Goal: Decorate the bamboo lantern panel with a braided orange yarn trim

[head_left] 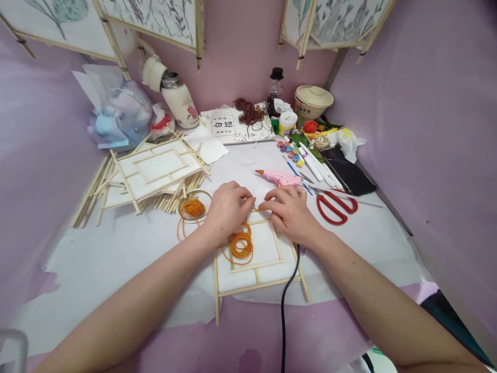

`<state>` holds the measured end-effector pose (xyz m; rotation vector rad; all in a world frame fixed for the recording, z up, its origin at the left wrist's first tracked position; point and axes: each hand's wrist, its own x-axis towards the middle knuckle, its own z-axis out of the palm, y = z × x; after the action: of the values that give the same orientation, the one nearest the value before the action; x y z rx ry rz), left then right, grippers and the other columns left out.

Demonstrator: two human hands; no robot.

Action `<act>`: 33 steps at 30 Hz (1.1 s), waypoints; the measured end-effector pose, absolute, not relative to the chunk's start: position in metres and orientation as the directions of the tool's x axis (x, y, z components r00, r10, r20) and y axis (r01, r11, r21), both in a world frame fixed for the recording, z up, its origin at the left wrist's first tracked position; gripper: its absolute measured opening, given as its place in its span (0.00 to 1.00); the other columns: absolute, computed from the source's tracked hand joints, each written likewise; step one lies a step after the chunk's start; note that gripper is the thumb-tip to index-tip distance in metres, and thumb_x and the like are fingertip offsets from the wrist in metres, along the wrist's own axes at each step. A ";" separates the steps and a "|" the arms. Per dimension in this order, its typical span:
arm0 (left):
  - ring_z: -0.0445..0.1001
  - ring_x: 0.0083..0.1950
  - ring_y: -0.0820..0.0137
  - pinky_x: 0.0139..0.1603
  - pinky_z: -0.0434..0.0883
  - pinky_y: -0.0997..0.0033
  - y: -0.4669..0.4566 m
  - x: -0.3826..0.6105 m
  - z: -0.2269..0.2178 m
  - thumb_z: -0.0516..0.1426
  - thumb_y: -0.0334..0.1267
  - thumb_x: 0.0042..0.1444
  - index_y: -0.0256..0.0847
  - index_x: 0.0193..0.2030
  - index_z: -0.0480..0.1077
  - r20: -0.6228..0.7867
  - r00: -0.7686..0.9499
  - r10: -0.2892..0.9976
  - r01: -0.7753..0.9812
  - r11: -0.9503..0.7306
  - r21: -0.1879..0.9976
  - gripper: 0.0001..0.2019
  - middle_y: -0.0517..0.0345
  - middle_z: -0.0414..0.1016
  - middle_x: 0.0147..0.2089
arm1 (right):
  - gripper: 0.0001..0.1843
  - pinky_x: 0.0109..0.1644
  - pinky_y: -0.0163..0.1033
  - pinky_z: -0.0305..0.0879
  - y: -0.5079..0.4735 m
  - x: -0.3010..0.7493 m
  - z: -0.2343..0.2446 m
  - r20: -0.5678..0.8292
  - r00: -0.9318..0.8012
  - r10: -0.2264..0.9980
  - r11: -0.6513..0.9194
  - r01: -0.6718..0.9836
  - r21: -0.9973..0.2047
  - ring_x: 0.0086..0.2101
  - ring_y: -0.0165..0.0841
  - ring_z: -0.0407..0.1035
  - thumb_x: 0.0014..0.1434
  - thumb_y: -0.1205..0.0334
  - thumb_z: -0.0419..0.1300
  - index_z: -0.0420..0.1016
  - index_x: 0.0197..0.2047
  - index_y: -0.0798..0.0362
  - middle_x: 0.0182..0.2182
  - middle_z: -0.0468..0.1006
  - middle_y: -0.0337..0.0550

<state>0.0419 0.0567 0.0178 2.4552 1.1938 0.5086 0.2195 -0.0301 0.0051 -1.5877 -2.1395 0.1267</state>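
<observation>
A wooden stick frame (256, 285) backed with white sheet lies on the table under both hands. Near its far edge, my left hand (229, 210) pinches a thin orange cord between thumb and fingertips. Opposite it, my right hand (292, 211) is closed with bent fingers on the same cord, a short stretch of which shows between the hands. A loose coil of orange cord (241, 244) rests on the frame below my left wrist. Another orange bundle (193, 207) sits by a roll of tape (209, 199). The fingertips partly hide the frame's far stick.
A pink glue gun (281, 178) lies just beyond my right hand, near red-handled scissors (337, 206) and a black phone (349, 171). A black cable (285, 305) crosses the frame. Stacked stick frames (155, 168) lie left; a bottle (180, 103) stands behind. Painted lanterns (337, 26) hang above.
</observation>
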 end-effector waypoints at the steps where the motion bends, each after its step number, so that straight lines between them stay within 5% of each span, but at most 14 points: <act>1: 0.69 0.43 0.61 0.46 0.65 0.59 0.058 0.043 0.017 0.56 0.39 0.59 0.41 0.33 0.77 0.155 0.578 0.801 0.671 -0.575 0.468 0.09 0.54 0.73 0.36 | 0.18 0.52 0.49 0.46 -0.030 0.220 0.005 0.313 -0.221 0.924 0.327 0.881 -0.343 0.50 0.39 0.59 0.57 0.74 0.54 0.77 0.44 0.45 0.47 0.74 0.41; 27: 0.70 0.39 0.65 0.42 0.65 0.64 0.066 0.049 0.003 0.56 0.36 0.56 0.42 0.34 0.78 0.182 0.582 0.792 0.625 -0.580 0.523 0.08 0.55 0.72 0.33 | 0.15 0.52 0.51 0.48 -0.031 0.219 0.000 0.350 -0.301 0.887 0.380 0.907 -0.183 0.51 0.43 0.58 0.59 0.73 0.55 0.78 0.42 0.47 0.52 0.72 0.45; 33: 0.70 0.40 0.64 0.43 0.66 0.64 0.065 0.050 0.004 0.56 0.37 0.57 0.41 0.34 0.77 0.184 0.580 0.793 0.626 -0.579 0.522 0.08 0.55 0.72 0.33 | 0.15 0.52 0.50 0.49 -0.032 0.220 0.004 0.378 -0.261 0.888 0.369 0.895 -0.249 0.52 0.43 0.57 0.58 0.72 0.55 0.78 0.43 0.46 0.53 0.70 0.46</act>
<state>0.0501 0.0650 0.0038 2.4106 1.1438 0.5682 0.2202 -0.0316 0.0042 -1.5429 -2.1809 -0.0209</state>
